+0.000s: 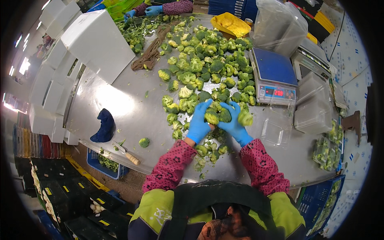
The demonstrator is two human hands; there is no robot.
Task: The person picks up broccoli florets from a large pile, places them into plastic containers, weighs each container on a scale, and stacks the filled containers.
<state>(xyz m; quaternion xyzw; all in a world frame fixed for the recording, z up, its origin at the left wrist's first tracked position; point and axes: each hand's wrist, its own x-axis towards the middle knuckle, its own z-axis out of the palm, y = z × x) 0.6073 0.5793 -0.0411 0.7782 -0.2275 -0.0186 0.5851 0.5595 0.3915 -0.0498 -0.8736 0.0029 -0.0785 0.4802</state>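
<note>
Both my hands wear blue gloves and meet at the near edge of a heap of broccoli florets (210, 57) on a metal table (132, 87). My left hand (199, 123) is curved against the left side of some broccoli florets (212, 117). My right hand (234, 124) has its fingers around the right side of the same florets. Another floret (245, 118), blurred, is at the outer side of my right hand. Small florets and crumbs (210, 150) lie between my forearms. An open clear plastic box (276, 132) lies to the right.
A digital scale (274, 69) and stacked clear boxes (312, 111) stand at the right, near filled boxes (328, 150). A knife (127, 153), a dark blue cloth (103, 126) and a white foam box (96, 42) are at the left. A co-worker's gloved hands (153, 10) are across the table.
</note>
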